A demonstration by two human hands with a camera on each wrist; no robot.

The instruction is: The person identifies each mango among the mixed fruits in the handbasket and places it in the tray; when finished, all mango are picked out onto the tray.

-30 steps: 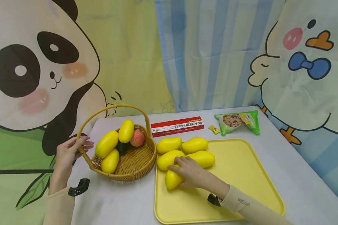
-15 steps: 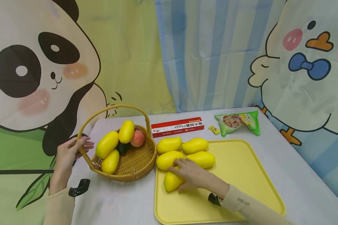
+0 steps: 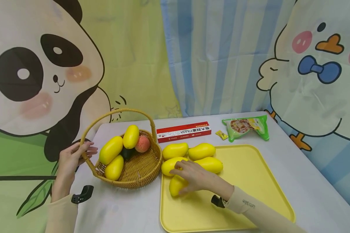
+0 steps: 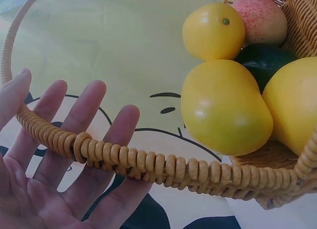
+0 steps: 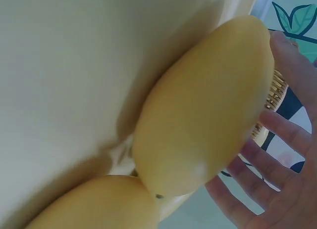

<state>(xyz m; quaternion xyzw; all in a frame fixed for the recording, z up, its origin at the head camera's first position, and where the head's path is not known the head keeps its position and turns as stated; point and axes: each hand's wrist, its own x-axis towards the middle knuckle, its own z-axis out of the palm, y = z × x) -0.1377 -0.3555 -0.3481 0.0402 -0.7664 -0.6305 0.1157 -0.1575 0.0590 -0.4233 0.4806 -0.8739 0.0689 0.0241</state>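
Observation:
My left hand point(image 3: 73, 157) rests at the wicker basket's point(image 3: 145, 181) handle, its fingers straight and spread behind the handle point(image 4: 143, 162) in the left wrist view. Inside the basket are three yellow mangoes point(image 3: 110, 149), a pinkish peach point(image 3: 142, 143) and a dark green fruit point(image 4: 262, 63). Over the yellow tray point(image 3: 250, 187), my right hand point(image 3: 199, 176) reaches across the nearest mango point(image 3: 176, 186), partly covering it. The right wrist view has the loosely extended fingers point(image 5: 257, 174) along one side of a mango point(image 5: 203, 105). Several mangoes point(image 3: 175, 151) lie behind that hand.
A red pasta box point(image 3: 183, 132) lies behind the tray's left part. To its right are a small yellow packet point(image 3: 221, 134) and a green food bag point(image 3: 246, 127). The basket stands close against the tray's left edge. Printed curtains point(image 3: 215, 58) hang behind the table.
The right hand has loosened its fingers from the nearest mango and shifted slightly left. That mango has moved slightly left. The left hand and basket look unmoved.

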